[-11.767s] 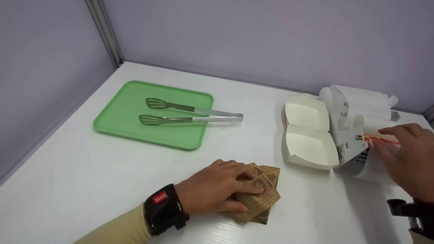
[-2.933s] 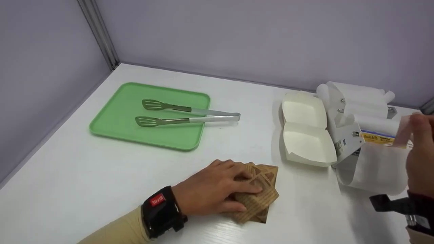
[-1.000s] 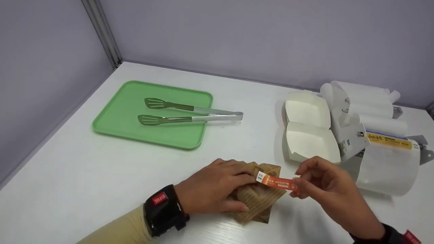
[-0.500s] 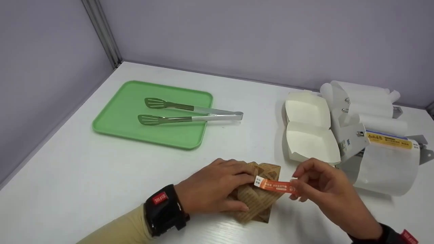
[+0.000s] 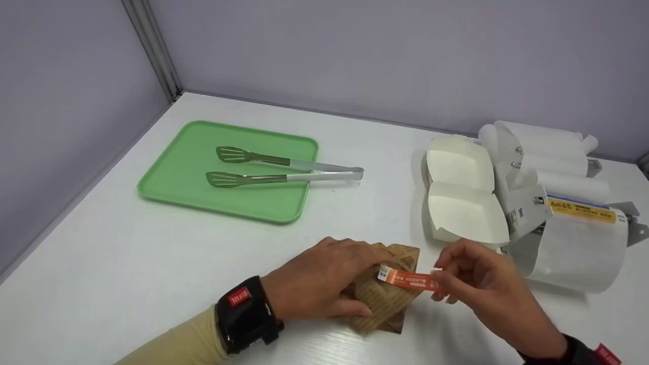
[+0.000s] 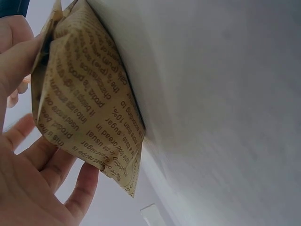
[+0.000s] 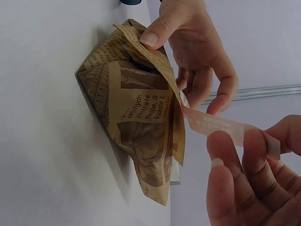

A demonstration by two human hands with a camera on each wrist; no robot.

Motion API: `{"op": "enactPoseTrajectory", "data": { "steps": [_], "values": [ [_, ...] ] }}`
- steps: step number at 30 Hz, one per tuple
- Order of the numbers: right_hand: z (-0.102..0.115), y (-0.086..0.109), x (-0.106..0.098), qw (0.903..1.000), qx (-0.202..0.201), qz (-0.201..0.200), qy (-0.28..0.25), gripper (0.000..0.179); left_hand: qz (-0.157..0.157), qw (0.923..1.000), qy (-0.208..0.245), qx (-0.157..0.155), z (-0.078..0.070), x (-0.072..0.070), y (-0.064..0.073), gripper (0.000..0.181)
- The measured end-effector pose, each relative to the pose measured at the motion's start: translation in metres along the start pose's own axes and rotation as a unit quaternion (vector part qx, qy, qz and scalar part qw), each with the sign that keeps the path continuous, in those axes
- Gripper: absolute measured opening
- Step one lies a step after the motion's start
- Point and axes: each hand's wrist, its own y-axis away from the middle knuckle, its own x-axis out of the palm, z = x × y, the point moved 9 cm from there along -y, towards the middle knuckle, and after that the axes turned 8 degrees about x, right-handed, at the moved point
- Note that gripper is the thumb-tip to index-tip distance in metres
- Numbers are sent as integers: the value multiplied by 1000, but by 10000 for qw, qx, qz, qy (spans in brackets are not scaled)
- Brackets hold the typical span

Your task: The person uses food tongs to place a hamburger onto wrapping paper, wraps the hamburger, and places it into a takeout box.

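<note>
Newsprint-patterned paper parcel [image 5: 381, 302], resting on the white table [image 5: 167, 263], is held between thumb and fingers of the left hand [image 5: 317, 279], while an orange sticker [image 5: 411, 279] is pinched over it by the right hand [image 5: 502, 299]. Sealing is apparently under way; smooth, flat pressing of the sticker seems called for. Beyond are placed an opened clamshell box [image 5: 462, 215], a label dispenser [image 5: 527, 213] and, farther left, tongs [image 5: 319, 177] on a green tray [image 5: 177, 177].

The wrapper [image 7: 141, 99] is of matt, creased paper, and the label strip [image 5: 411, 280] looks like smooth film. The tray [image 5: 175, 177] seems smooth plastic, the tongs [image 5: 287, 178] have shiny metal handles [image 5: 324, 177] (their heads [image 5: 234, 180] look duller), and the box [image 5: 460, 186] appears of matt cardboard
</note>
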Motion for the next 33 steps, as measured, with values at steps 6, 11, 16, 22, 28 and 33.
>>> {"op": "enactPoseTrajectory", "data": {
  "steps": [6,11,16,22,28,33],
  "values": [
    [-4,0,3,9999,28,68,133,18,217,9988,-377,229,-4,3,-1,64],
    [-6,-1,2,9992,102,24,387,17,346,9972,-607,265,-5,4,-1,57],
    [-16,-1,1,9973,363,100,623,20,349,9968,-658,274,-5,4,-1,56],
    [-34,2,5,9956,508,476,630,21,344,9973,-591,271,-5,4,0,57],
    [-42,-2,13,9917,686,900,606,21,427,9986,-305,105,-3,5,1,70],
    [-44,-1,18,9911,557,1035,622,18,506,9986,-146,-4,-2,8,1,78]
  ]
}}
